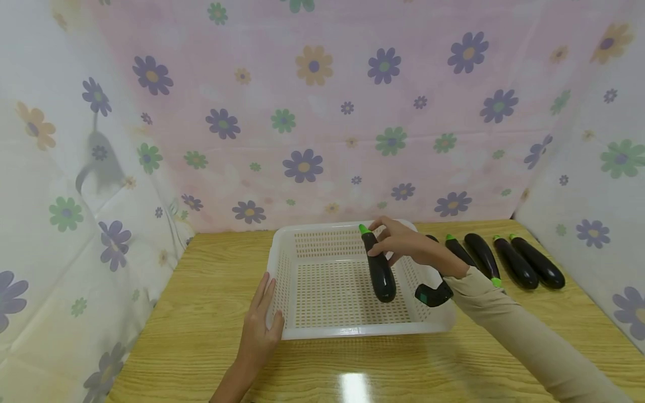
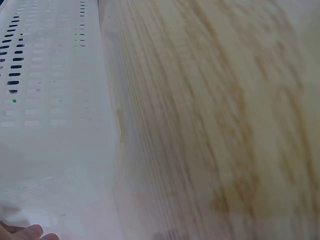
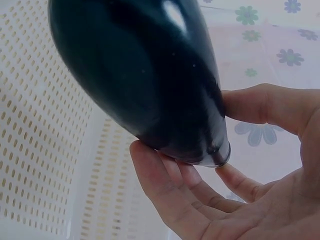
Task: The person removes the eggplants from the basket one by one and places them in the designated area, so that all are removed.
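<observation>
A dark purple eggplant with a green stem cap is held by my right hand over the right part of a white perforated plastic basket. In the right wrist view, thumb and fingers pinch the narrow end of the eggplant; its wide end points away from the palm. My left hand rests at the basket's front left corner, with straight fingers along the outer left side and the thumb near the front rim. Only fingertips of it show in the left wrist view, beside the basket wall.
Several more eggplants lie on the wooden table to the right of the basket, partly behind my right forearm. A black device is at my right wrist. Flower-patterned cloth encloses the back and both sides.
</observation>
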`<state>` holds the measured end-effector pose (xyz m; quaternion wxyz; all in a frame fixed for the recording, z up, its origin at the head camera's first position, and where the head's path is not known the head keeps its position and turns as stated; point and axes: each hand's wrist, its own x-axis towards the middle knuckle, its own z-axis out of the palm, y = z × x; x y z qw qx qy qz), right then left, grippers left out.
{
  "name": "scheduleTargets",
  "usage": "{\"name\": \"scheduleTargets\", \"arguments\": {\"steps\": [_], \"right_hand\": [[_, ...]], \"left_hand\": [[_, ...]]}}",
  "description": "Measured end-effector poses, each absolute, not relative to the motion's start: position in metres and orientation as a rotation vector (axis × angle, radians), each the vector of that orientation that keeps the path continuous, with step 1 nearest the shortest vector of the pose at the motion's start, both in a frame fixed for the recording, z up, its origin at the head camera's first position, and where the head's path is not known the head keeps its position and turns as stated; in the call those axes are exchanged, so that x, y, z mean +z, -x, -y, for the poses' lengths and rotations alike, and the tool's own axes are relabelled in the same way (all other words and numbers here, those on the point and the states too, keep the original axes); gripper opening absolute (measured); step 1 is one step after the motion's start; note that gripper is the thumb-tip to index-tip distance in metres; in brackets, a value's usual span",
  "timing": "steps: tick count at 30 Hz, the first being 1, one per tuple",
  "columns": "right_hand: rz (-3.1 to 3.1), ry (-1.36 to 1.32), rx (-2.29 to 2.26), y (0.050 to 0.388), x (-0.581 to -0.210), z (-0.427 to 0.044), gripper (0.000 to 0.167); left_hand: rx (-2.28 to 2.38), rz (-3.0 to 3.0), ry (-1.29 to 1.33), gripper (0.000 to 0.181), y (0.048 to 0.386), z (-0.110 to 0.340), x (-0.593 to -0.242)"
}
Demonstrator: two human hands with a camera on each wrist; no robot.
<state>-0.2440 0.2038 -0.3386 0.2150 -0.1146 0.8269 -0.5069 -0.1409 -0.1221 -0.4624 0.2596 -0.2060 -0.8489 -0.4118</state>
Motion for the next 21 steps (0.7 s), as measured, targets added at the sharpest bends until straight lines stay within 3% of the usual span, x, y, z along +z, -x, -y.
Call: {"name": "scheduleTargets", "arguments": {"steps": [21], "right_hand": [[-2.314, 0.270, -1.393, 0.227, -0.335, -0.235, 0.062]], "left_hand": [[-1.129, 2.339, 0.528, 0.063, 0.139, 0.122, -0.462]]}}
